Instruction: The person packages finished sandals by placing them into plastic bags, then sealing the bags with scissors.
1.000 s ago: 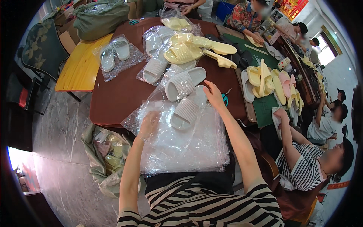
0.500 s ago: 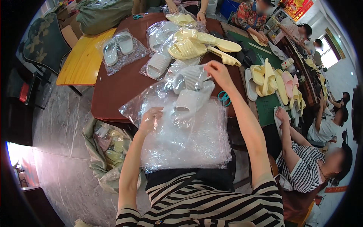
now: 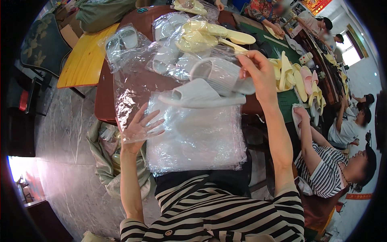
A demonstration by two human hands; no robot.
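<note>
Head view, nearest first: I see a stack of clear bags (image 3: 193, 145) apparently overhanging the near edge of the brown surface (image 3: 104, 94). The left hand (image 3: 139, 127) grasps nothing, fingers spread behind loose film by the stack's left side. Over the stack's far side, a pair of grey slippers (image 3: 195, 92) hangs tilted, seemingly inside a clear bag (image 3: 129, 97). The right hand (image 3: 260, 74) pinches that film at its right end; whether it grips a slipper too, I cannot tell. I judge that slick film could slide from that pinch, dropping the pair and jolting the stack off the edge. A woven sack (image 3: 102, 171) gapes below the near left corner. Beyond, yellow slippers (image 3: 197, 40) in film crowd the middle, obstructing the way to the far edge; another bagged grey pair (image 3: 129, 38) lies by the left edge, near a yellow bench (image 3: 86, 60).
</note>
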